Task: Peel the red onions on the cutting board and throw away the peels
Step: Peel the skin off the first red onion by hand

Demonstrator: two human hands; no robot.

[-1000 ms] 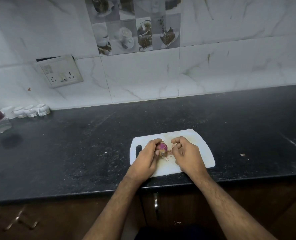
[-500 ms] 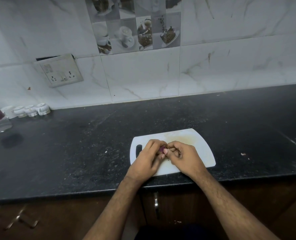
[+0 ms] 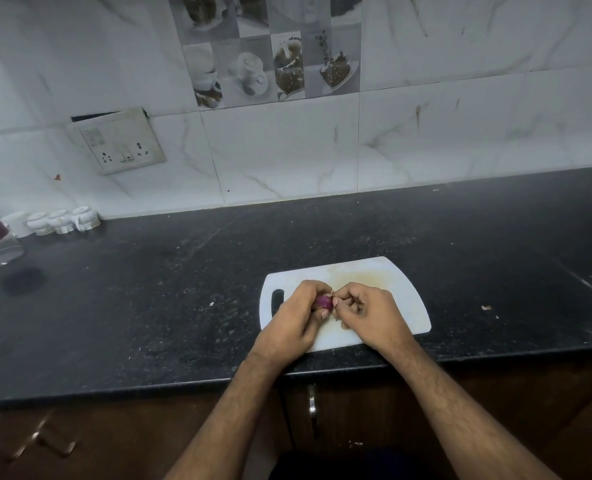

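So our left hand (image 3: 296, 315) has its fingers (image 3: 317, 289) curled round a small round red-purple onion (image 3: 324, 301), cupping it from the left, while the right hand (image 3: 367, 311) comes in from the other side with its fingers (image 3: 343, 295) pinched narrow right at the onion's top end. Looks like they're nipping a little dry bit of skin there, though it's tiny and we can't really tell how much is caught. The onion sits between the two hands, held just over the white plastic cutting board with the slot handle (image 3: 402, 289), which lies under and around both hands on the black speckled stone desk (image 3: 149, 299).

Our read: we're mid-peel on this onion, and the purple showing suggests part of the outer layer is already off. Next move calls for a steady pull with the right pinch while the left turns the onion, then gathering the scraps for the bin. No bin in view, so that'll mean looking elsewhere.

A pale scrap (image 3: 485, 308) lies on the desk well off to the right of the hands; could be peel, can't say.
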